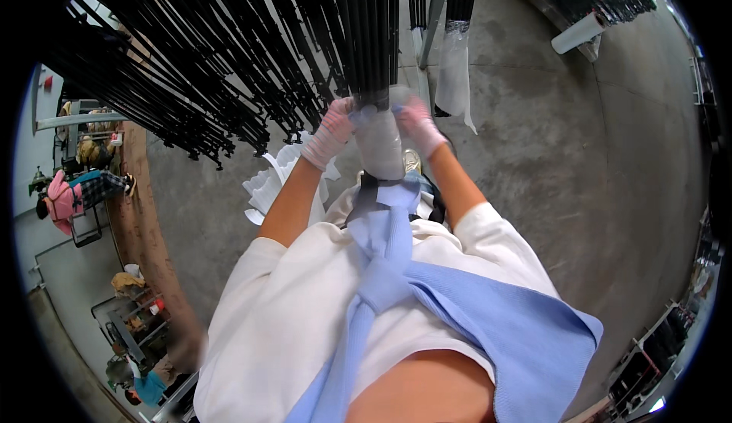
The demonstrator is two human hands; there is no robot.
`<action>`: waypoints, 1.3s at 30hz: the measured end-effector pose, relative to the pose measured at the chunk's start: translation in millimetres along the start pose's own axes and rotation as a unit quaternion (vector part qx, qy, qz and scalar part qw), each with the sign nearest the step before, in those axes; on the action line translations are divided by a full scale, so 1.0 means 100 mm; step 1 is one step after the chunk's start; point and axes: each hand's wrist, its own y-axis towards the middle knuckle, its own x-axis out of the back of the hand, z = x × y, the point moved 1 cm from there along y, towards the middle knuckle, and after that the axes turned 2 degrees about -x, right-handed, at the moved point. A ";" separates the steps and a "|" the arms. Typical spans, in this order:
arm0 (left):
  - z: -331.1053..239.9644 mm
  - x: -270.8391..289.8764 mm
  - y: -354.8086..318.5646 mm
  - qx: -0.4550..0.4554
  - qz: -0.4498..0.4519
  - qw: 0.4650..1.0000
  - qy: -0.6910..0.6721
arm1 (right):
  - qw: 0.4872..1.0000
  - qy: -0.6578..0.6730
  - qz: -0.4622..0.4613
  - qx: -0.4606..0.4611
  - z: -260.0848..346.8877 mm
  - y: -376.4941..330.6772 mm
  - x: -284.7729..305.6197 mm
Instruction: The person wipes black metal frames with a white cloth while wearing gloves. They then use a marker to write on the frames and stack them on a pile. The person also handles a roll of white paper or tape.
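My left hand [332, 131] and my right hand [418, 124], both in thin pale gloves, grip a clear plastic sleeve [379, 142] from either side. The sleeve covers the lower end of a bundle of long black rods [374, 49] that hangs straight down in front of me. Both hands sit at the top of the sleeve, where the rods enter it. My white top and a light blue sweater tied around my shoulders fill the lower middle of the view.
Many more black rods [191, 64] hang in rows at upper left. Another bundle in a clear sleeve [455, 72] hangs just right of mine. A stack of white sheets [274, 183] lies on the concrete floor. A white roll [579, 32] lies upper right. People work at far left.
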 end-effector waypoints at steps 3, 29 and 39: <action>0.23 0.16 0.03 -0.071 0.005 0.995 0.065 | 0.912 0.261 0.230 -0.217 -0.16 0.27 -0.43; 0.69 0.64 -0.27 0.049 -0.073 0.996 0.030 | 0.991 -0.060 0.047 0.108 0.04 -0.38 -0.78; -0.24 0.27 -0.44 -0.042 0.080 0.975 0.203 | 0.979 -0.054 -0.018 0.194 -0.01 -0.37 -0.66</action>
